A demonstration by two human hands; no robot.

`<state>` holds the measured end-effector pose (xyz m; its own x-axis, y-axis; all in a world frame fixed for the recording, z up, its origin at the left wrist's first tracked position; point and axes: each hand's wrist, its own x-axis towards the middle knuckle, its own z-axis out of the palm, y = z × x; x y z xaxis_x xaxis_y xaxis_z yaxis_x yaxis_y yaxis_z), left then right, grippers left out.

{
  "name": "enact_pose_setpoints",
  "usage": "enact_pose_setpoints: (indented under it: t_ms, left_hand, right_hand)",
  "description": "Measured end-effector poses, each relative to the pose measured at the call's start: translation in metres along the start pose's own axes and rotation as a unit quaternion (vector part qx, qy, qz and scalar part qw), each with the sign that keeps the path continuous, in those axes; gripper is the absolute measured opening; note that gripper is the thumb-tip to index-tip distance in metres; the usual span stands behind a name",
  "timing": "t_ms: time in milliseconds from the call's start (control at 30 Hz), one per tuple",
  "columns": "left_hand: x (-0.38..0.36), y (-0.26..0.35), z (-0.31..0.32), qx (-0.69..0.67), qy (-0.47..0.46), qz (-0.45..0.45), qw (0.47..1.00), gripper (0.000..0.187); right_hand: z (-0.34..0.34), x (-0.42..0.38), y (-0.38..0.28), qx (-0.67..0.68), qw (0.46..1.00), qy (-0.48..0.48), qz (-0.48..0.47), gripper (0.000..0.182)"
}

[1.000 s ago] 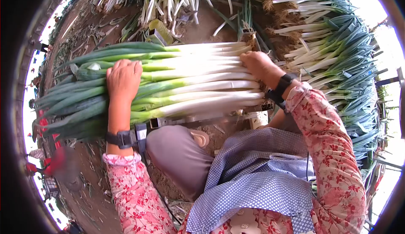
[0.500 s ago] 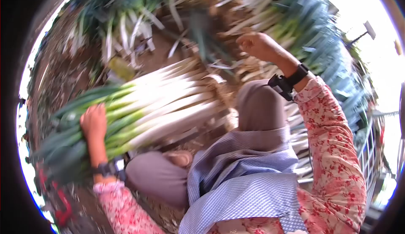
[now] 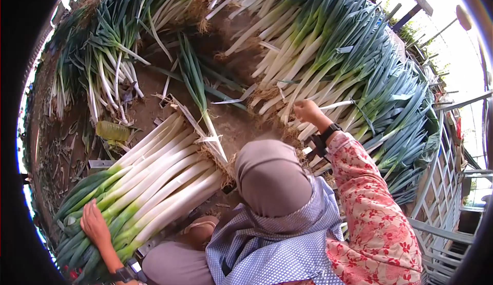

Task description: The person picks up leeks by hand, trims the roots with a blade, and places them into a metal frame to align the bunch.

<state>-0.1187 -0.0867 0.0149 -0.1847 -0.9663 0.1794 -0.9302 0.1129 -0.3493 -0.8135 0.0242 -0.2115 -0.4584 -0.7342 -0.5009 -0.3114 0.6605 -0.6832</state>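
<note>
Near the lower left, my left hand (image 3: pixel 96 224) rests on the green part of a broad bundle of leeks (image 3: pixel 164 174), its fingers fairly straight and apart. The roots of that bundle point right, toward my knee. Over on the right, my right hand (image 3: pixel 309 112) is closed at the white stalks of a long pile of leeks (image 3: pixel 328 43). Whether a stalk is between its fingers is too small to tell. A loose leek (image 3: pixel 194 77) lies on the soil between the bundle and the piles.
More leeks (image 3: pixel 110 54) lie in heaps at the upper left. A yellowish plastic bottle (image 3: pixel 113 131) is beyond the bundle. Cut leaves and strips are scattered on the soil. A lattice panel (image 3: pixel 436 182) stands at the right.
The view has shifted and become sharper. My right hand has come down from above the stalks' root ends to the pile. My left hand stays on the bundle's green part.
</note>
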Motion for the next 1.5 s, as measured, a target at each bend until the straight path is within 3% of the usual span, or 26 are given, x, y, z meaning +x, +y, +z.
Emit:
enact_pose_setpoints:
  t_ms: [267, 400, 500, 600, 633, 733, 800, 867, 933, 967, 1000, 1067, 1100, 1200, 1300, 1400, 1433, 1500]
  left_hand:
    - [0.002, -0.005, 0.002, -0.013, -0.037, -0.004, 0.999, 0.035]
    - [0.005, -0.009, -0.003, -0.030, -0.059, -0.009, 0.998, 0.036]
    - [0.005, -0.010, -0.005, -0.002, -0.076, -0.005, 0.997, 0.039]
    - [0.010, -0.010, -0.008, 0.031, -0.100, -0.015, 0.994, 0.040]
    - [0.008, -0.014, -0.005, 0.041, -0.098, -0.013, 0.994, 0.040]
    - [0.010, -0.024, 0.007, 0.046, -0.088, 0.009, 0.995, 0.040]
    - [0.011, -0.029, 0.009, 0.046, -0.103, 0.009, 0.994, 0.040]
    - [0.010, -0.029, 0.008, 0.061, -0.096, 0.016, 0.993, 0.040]
    - [0.012, -0.013, -0.001, 0.087, -0.045, 0.068, 0.993, 0.034]
    - [0.011, 0.009, -0.017, 0.107, 0.004, 0.113, 0.988, 0.028]
    - [0.010, 0.021, -0.027, 0.128, 0.052, 0.155, 0.978, 0.023]
    - [0.015, -0.039, 0.020, 0.116, -0.018, 0.117, 0.986, 0.033]
    - [0.017, -0.049, 0.026, 0.111, -0.052, 0.095, 0.988, 0.039]
    - [0.015, -0.041, 0.017, 0.067, -0.077, 0.049, 0.993, 0.038]
    - [0.015, -0.047, 0.021, 0.058, -0.066, 0.059, 0.994, 0.037]
    - [0.013, -0.051, 0.027, 0.051, -0.062, 0.046, 0.996, 0.037]
    - [0.013, -0.057, 0.031, 0.055, -0.052, 0.056, 0.996, 0.037]
    - [0.015, -0.057, 0.034, 0.061, -0.032, 0.077, 0.995, 0.037]
  right_hand:
    - [0.019, 0.117, 0.018, -0.020, 0.970, 0.234, -0.057, 0.043]
    - [0.011, 0.095, 0.022, -0.088, 0.961, 0.260, -0.036, 0.047]
    - [0.005, 0.069, 0.041, -0.099, 0.942, 0.317, 0.048, 0.050]
    - [-0.013, 0.046, 0.067, -0.190, 0.946, 0.251, 0.080, 0.052]
    - [-0.012, 0.036, 0.077, -0.302, 0.919, 0.251, 0.039, 0.043]
    - [-0.017, 0.004, 0.086, -0.359, 0.916, 0.175, 0.032, 0.035]
    - [-0.016, -0.018, 0.117, -0.390, 0.903, 0.175, 0.031, 0.030]
    - [-0.023, -0.055, 0.137, -0.447, 0.892, 0.049, 0.051, 0.017]
    - [-0.019, -0.086, 0.158, -0.441, 0.888, 0.093, -0.092, 0.011]
    - [-0.019, -0.099, 0.159, -0.363, 0.904, 0.146, -0.174, 0.016]
    - [-0.018, -0.104, 0.156, -0.311, 0.914, 0.192, -0.176, 0.018]
    - [-0.016, -0.111, 0.131, -0.199, 0.921, 0.280, -0.182, 0.023]
    - [-0.018, -0.108, 0.124, -0.134, 0.944, 0.259, -0.153, 0.029]
    - [-0.009, -0.074, 0.106, -0.102, 0.943, 0.282, -0.144, 0.034]
    - [-0.003, -0.014, 0.102, -0.064, 0.958, 0.263, 0.097, 0.043]
    - [-0.006, 0.013, 0.085, -0.013, 0.923, 0.300, 0.241, 0.053]
    - [-0.005, 0.018, 0.081, -0.014, 0.913, 0.304, 0.272, 0.044]
    - [-0.004, 0.015, 0.080, -0.024, 0.915, 0.303, 0.266, 0.046]
